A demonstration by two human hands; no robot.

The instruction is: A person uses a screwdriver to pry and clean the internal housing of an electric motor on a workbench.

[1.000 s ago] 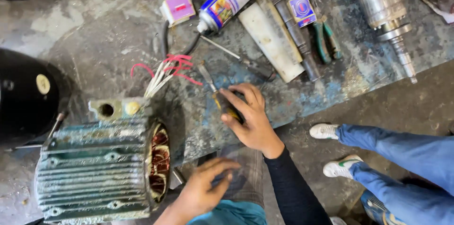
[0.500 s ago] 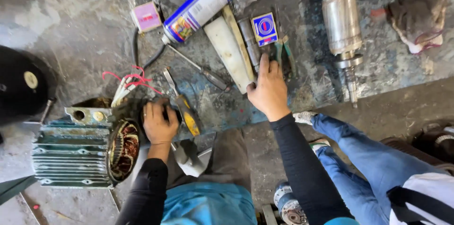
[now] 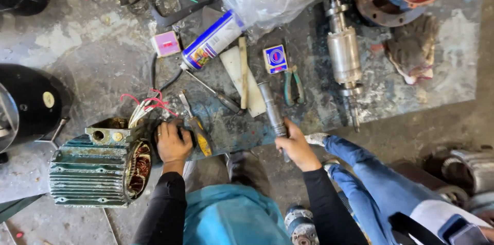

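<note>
My right hand (image 3: 297, 144) grips the grey metal tube (image 3: 271, 108) just right of the motor housing (image 3: 95, 170); my left hand (image 3: 172, 142) presses flat beside its open rim, hands apart.

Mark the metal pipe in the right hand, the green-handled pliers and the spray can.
metal pipe (image 3: 269, 105), head view, on its grey shaft above the right hand (image 3: 297, 144)
green-handled pliers (image 3: 294, 84), head view, between handles at the pivot
spray can (image 3: 213, 40), head view, mid-body

Dull grey metal rod (image 3: 271, 108); ribbed, rusty metal motor housing (image 3: 87, 175).
</note>
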